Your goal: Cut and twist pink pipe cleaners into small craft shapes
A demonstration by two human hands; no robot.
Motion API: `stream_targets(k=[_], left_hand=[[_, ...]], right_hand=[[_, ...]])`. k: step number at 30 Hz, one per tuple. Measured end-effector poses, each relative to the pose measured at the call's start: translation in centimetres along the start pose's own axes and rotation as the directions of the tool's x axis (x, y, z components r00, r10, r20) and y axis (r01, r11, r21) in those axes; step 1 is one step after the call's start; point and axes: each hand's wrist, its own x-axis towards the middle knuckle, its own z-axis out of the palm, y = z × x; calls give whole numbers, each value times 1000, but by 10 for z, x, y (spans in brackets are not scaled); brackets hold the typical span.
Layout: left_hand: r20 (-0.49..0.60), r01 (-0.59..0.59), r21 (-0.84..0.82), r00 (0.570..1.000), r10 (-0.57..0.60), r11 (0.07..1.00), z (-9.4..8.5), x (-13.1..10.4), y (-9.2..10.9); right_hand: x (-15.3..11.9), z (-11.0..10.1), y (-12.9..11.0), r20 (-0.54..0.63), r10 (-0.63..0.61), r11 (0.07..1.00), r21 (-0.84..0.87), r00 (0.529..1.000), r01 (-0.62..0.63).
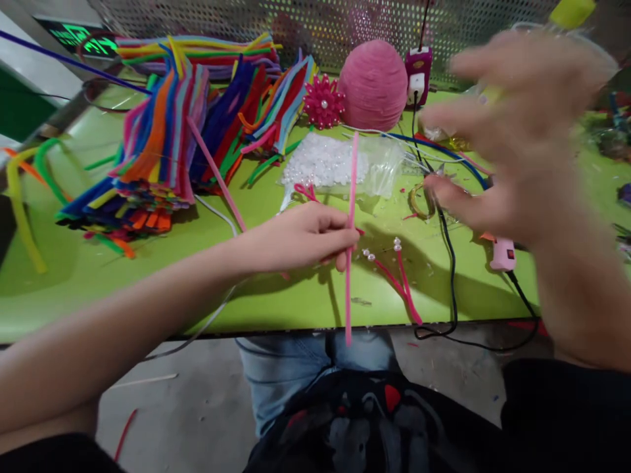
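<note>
Pinched in my left hand [310,240] is a light pink pipe cleaner [351,190], held near its middle and pointing toward me past the table edge. My right hand [513,131] is raised at the right, blurred by motion, its fingers spread and nothing visible in them. Below and right of the left hand lie dark pink pipe cleaner stems [405,282] with white pearl beads on their tips. Just beyond the left hand is a clear bag of white pearl beads [325,161], with a dark pink loop [306,192] at its near edge.
Bundles of coloured pipe cleaners [162,131] fill the back left. A pink ball [373,85], a beaded pink flower [324,102] and a purple power socket [418,72] stand at the back. A black cable [447,249] and a pink switched tool [503,254] lie right on the green table [276,305].
</note>
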Motion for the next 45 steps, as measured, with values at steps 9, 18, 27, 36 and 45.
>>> stream_targets(k=[9, 18, 27, 36, 45], left_hand=[[-121, -152, -102, 983, 139, 983, -16, -8, -11], [-267, -263, -220, 942, 201, 939, -5, -1, -20], [-286, -377, -461, 920, 268, 803, 19, 15, -27], [-378, -347, -428, 907, 183, 835, 26, 14, -22], [-300, -293, -227, 928, 220, 929, 39, 19, -32]], right_hand=[[7, 68, -29, 143, -313, 944, 157, 939, 290], [-10, 72, -46, 192, 99, 713, 670, 976, -205], [-9, 94, -66, 436, 196, 38, 891, 878, -452], [-8, 104, -74, 401, 198, 98, 900, 895, -425], [-11, 113, -72, 220, 283, 235, 928, 933, -290]])
